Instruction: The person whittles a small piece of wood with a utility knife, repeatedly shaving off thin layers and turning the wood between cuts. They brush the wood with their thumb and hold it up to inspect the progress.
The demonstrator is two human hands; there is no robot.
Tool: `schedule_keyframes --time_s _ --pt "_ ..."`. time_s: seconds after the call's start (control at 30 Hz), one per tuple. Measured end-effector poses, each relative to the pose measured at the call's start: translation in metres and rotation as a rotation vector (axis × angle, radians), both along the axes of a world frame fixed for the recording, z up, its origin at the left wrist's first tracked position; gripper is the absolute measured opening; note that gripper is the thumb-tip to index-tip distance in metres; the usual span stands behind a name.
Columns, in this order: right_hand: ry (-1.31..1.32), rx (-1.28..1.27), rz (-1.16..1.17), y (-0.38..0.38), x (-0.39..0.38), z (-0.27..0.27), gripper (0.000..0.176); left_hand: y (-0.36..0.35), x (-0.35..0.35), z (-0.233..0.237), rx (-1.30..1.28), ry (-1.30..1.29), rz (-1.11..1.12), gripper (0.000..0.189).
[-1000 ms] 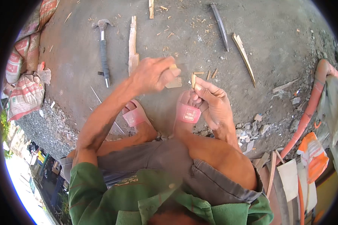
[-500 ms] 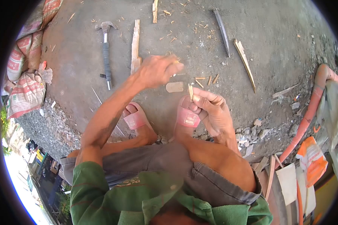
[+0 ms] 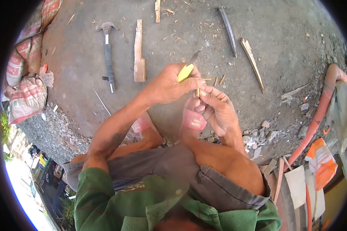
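My left hand (image 3: 177,82) is closed around a knife with a yellow handle (image 3: 185,73). Its dark blade (image 3: 195,56) points up and away from me. The thumb of that hand meets a small wood piece (image 3: 197,92), which my right hand (image 3: 219,109) pinches between thumb and fingers. Both hands are close together, above my right foot in its pink slipper (image 3: 194,119). Just past the fingertips, a few short wooden sticks (image 3: 222,79) lie on the ground. Whether the left fingers also grip the wood piece is hidden.
On the ground lie a claw hammer (image 3: 109,57), a notched wood strip (image 3: 139,54), a metal chisel-like bar (image 3: 228,32) and a split wood piece (image 3: 252,63). Printed sacks (image 3: 28,96) stand at left. A pinkish pipe (image 3: 316,111) and rubble edge the right side.
My left hand has moved right and down to the wood piece in my right hand. The yellow knife now shows clearly, and the flat rounded piece on the ground is covered.
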State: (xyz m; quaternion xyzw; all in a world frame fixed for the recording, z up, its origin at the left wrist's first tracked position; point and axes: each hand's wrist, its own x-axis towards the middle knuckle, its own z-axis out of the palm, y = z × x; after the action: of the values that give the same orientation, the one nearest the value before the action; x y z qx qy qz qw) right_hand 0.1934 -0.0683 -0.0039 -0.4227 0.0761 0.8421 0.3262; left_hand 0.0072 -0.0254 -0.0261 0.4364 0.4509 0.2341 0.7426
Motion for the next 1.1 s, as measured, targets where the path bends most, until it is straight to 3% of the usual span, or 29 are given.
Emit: schedule_keyframes --time_s 0.03,0.13,0.23,0.33,0.43,0.53,0.67,1.03,1.1 --pt "0.000 -0.007 -0.004 -0.001 0.001 -0.001 0.016 0.000 0.001 -0.001 0.084 0.029 -0.028 0.021" --pt "0.021 -0.029 -0.001 0.002 0.001 0.004 0.017 0.001 0.004 0.003 0.010 -0.007 0.050 0.017" --pt "0.030 -0.037 -0.014 0.003 0.001 0.002 0.018 0.003 0.006 0.006 0.122 0.130 0.026 0.031" --pt "0.016 -0.038 -0.068 -0.001 0.002 -0.005 0.019 0.011 -0.009 0.018 0.353 0.310 -0.176 0.030" --pt "0.058 -0.039 -0.133 -0.005 0.002 -0.011 0.021 -0.002 -0.008 0.016 0.638 0.425 -0.225 0.038" --pt "0.099 -0.065 -0.152 -0.005 -0.001 -0.013 0.026 -0.011 -0.003 0.014 0.727 0.441 -0.300 0.032" --pt "0.115 -0.092 -0.157 -0.008 -0.001 -0.013 0.032 -0.012 -0.001 0.010 0.777 0.480 -0.306 0.030" --pt "0.159 -0.080 -0.181 -0.015 0.003 -0.016 0.027 -0.014 -0.005 -0.003 0.777 0.524 -0.400 0.031" --pt "0.155 -0.078 -0.146 -0.017 0.003 -0.014 0.027 -0.010 -0.014 -0.020 0.760 0.551 -0.310 0.031"
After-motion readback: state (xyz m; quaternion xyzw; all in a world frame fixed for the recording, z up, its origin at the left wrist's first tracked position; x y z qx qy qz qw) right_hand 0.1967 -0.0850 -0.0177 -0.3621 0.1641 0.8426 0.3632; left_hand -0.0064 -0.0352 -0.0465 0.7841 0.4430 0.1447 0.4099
